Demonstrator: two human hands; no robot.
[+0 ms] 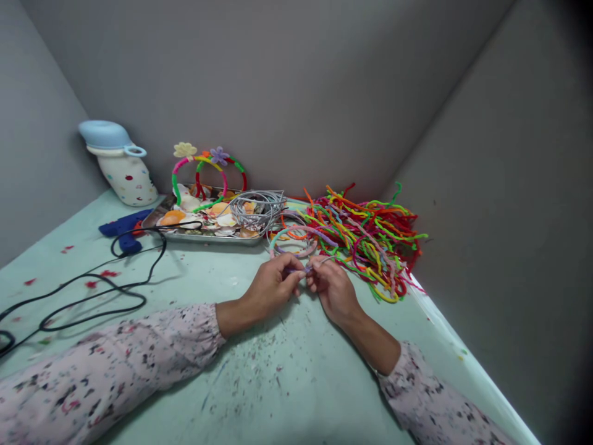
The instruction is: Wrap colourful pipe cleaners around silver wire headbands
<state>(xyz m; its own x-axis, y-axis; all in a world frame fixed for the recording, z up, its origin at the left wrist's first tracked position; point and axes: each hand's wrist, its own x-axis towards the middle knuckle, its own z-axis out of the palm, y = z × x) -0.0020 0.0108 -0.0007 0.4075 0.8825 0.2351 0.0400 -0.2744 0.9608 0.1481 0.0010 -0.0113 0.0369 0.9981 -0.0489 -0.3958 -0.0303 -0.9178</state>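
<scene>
Both hands meet over the middle of the table, pinching a wire hoop [323, 234] partly wrapped in pastel pipe cleaner, with mint, pink and purple stretches. My left hand [271, 285] is closed, its thumb and forefinger gripping a purple pipe cleaner at the near side of the hoop. My right hand [334, 292] is closed too, fingertips touching the same purple bit, close to a bare grey stretch of wire. The fingers partly hide the spot where pipe cleaner and wire meet. Just beyond lies a tangled pile of colourful pipe cleaners [365, 238].
Behind, a metal tray [217, 240] holds shells, a coil of grey wire [259, 207] and two flower-topped pipe cleaner hoops [225, 183]. At left are a blue glue gun [123, 225], its black cable [125, 290] and a white bottle with a blue lid [127, 176]. Grey walls enclose the table.
</scene>
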